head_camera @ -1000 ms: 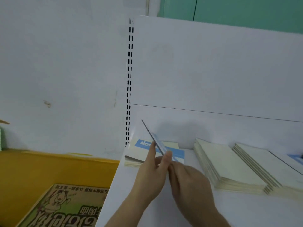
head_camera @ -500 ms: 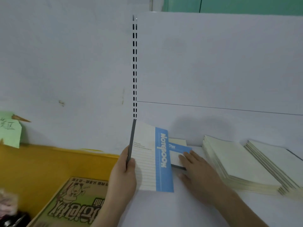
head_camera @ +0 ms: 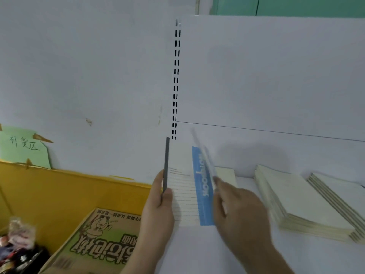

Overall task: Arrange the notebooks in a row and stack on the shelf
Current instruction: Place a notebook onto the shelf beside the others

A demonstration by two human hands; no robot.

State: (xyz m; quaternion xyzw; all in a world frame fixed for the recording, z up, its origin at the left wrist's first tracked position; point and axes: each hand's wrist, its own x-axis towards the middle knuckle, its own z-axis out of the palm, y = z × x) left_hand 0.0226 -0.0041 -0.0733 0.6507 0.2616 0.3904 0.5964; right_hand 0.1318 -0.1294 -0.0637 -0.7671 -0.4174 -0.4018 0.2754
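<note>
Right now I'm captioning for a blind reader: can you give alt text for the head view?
A left hand holds a blue-striped notebook upright over a white shelf, while the right hand lifts a second, motion-blurred notebook beside it. Cream notebook stacks lie to the right.

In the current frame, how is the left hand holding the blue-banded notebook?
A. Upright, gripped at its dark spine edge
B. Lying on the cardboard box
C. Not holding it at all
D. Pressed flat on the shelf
A: the left hand grips the dark spine of the notebook, which stands upright above the white shelf, its lined cover and blue band facing the camera.
</note>
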